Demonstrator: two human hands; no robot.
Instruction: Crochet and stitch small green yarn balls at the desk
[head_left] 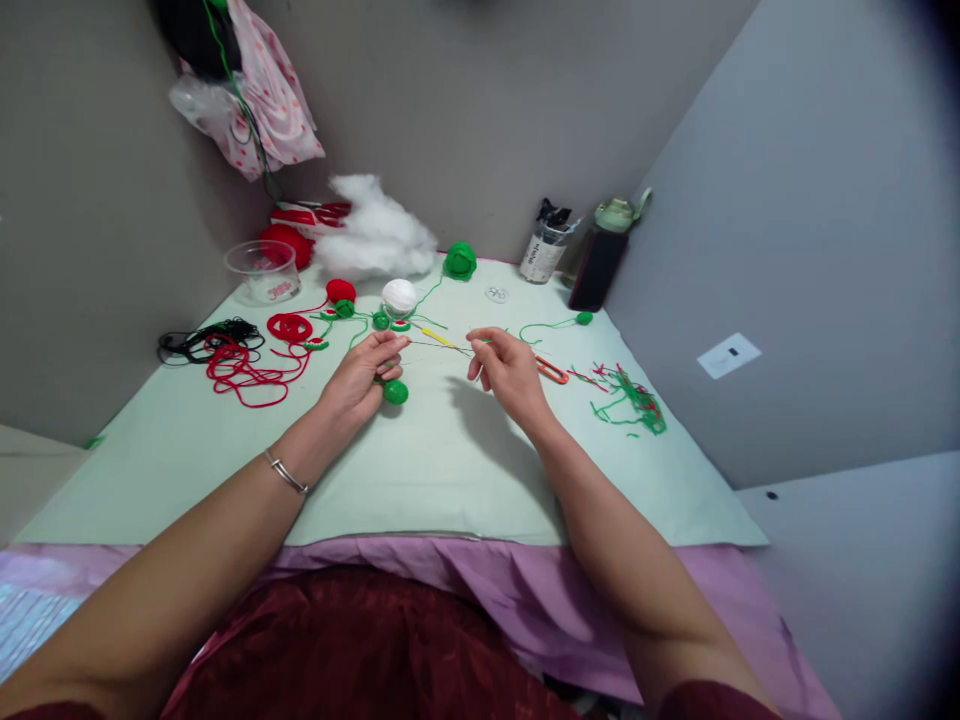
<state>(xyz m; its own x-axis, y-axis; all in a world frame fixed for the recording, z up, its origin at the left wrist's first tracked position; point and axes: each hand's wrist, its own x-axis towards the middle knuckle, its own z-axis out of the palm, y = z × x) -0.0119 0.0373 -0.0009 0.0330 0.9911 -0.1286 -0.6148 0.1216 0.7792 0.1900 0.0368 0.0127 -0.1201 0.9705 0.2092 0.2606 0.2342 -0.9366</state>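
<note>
My left hand pinches the end of a thin needle or hook with a yellow grip over the pale green table. A small green crocheted ball lies just under that hand. My right hand is closed on a strand of green yarn near the tool's tip. Beyond the hands lie small green and red crocheted pieces, a white ball and a red ball.
Red yarn and black cord lie at left, a clear plastic cup and white stuffing at the back. A green yarn ball, a jar, a dark bottle, orange scissors and yarn scraps sit to the right.
</note>
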